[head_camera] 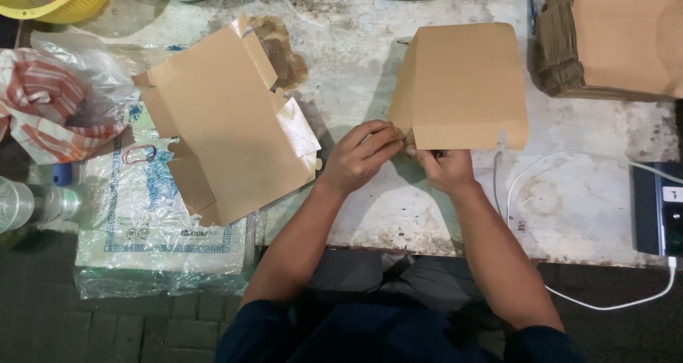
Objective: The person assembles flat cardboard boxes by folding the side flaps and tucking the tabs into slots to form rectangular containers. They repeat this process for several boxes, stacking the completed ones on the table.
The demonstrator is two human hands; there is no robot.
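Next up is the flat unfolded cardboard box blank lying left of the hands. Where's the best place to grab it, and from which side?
Probably by its near right corner, coming from the right. The flat box blank lies on a plastic bag, and that corner points toward the left hand, which is closest. The folded flaps there look slightly lifted, giving fingers an edge to pinch. Both hands now pinch the folded box.

A single head-worn camera looks almost straight down, from close above, at a worn white worktop. The wearer's forearms enter from the bottom edge, and their fingers sit near the picture's centre.
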